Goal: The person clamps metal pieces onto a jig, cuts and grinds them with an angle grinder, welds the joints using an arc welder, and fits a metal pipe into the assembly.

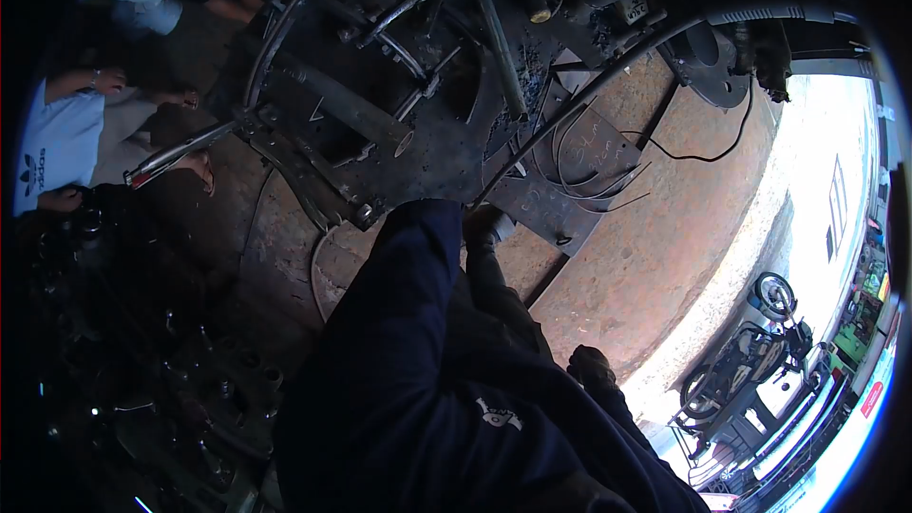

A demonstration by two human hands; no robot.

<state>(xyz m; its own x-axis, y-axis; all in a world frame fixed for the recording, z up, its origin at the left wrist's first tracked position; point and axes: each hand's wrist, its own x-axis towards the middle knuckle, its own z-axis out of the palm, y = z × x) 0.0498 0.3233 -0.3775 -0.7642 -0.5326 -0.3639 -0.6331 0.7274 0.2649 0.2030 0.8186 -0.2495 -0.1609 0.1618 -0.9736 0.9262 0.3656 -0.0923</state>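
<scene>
My right hand is dark and hangs low beside my body, beyond the navy clothing, over the bare floor. Its fingers look curled; whatever they may hold is hidden. My left hand does not show; a navy sleeve fills the lower middle. Just past the sleeve, a foot rests beside a flat steel plate with chalk marks and thin curved rods on it. A long dark bar slants above this plate.
Metal tubes and a frame lie ahead. Other people's hands and legs show at the left. Dark metal parts crowd the lower left. A cable crosses the floor; a motorcycle stands outside at the right.
</scene>
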